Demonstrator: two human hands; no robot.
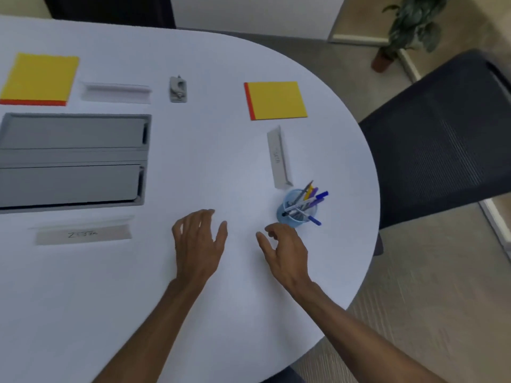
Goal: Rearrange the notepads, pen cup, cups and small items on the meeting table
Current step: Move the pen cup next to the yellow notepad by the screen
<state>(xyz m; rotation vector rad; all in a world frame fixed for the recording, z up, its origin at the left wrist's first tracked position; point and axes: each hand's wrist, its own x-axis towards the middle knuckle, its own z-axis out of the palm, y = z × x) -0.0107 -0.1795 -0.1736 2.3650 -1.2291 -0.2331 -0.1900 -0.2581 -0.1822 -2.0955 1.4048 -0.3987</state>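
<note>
A light blue pen cup (296, 210) full of pens stands near the right edge of the white table (221, 313). My right hand (284, 252) hovers just in front and left of it, fingers apart and curled, holding nothing. My left hand (199, 241) is spread open over the table beside it, empty. One yellow notepad with an orange spine (276, 100) lies at the far right, another yellow notepad (40, 78) at the far left. A small grey clip-like item (178, 89) lies between them.
A grey recessed cable box (74, 158) is set into the table at left. Three folded name cards lie around: one (83, 233) in front of the box, one (116, 92) behind it, one (279, 157) beyond the pen cup. A dark mesh chair (442, 139) stands at right.
</note>
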